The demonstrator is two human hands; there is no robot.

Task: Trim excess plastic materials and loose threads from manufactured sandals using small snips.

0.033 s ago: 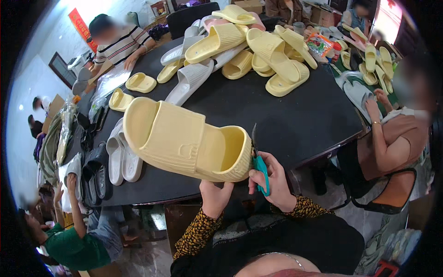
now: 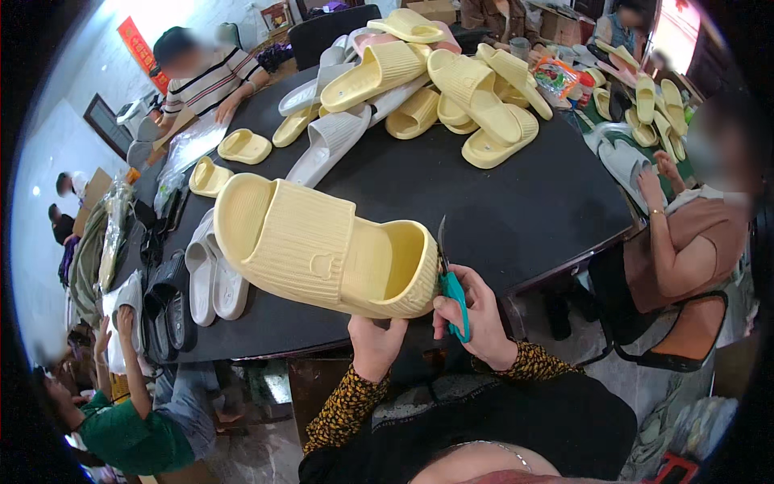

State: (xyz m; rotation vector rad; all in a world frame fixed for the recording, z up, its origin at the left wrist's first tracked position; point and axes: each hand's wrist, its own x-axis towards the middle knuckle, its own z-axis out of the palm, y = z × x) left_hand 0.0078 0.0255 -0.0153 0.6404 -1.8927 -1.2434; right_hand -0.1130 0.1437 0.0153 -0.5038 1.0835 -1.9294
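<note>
Our left hand [image 2: 377, 345] holds the yellow slipper [image 2: 310, 235] near its heel, above the table [image 2: 524, 214] | our right hand [image 2: 484, 323] grips teal-handled scissors [image 2: 453, 290], blades beside the heel rim | imo if that one-handed hold twists, we could nick the slipper; or ourselves

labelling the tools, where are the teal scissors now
In the head view, just right of centre: the teal scissors are in the right grip, blades up beside the right end of the held yellow slipper.

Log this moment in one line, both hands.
left hand: holds yellow slipper | right hand: holds teal-handled scissors near heel | black table: more slippers
</note>
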